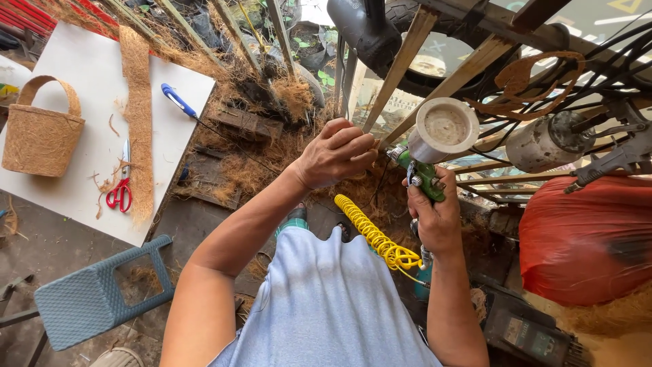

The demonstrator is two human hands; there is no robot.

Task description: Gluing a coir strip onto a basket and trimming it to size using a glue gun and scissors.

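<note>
Brown fluffy fibre lies all over the dark floor of this messy workshop, and wooden sticks (407, 51) lean across the top. On the left a white board (75, 81) holds a brown basket (39, 132), a long fibre strip (139, 115), red scissors (121, 190) and a blue cutter (178, 100). A blue chair (102, 292) sits below, partly cut off. A red sack (587, 238) on the right is blurry.

The right hand (435, 217) is wrapped tight around the handle of a green spray gun (424, 173). Its white cup (445, 129) sits on top, just above that hand. A yellow curly hose (377, 238) hangs from under the hand; its far end is hidden.

The left hand (336, 153) is just left of the gun, fingers curled together. They seem to pinch something at the gun's front, but it is hidden, so I cannot tell what.
</note>
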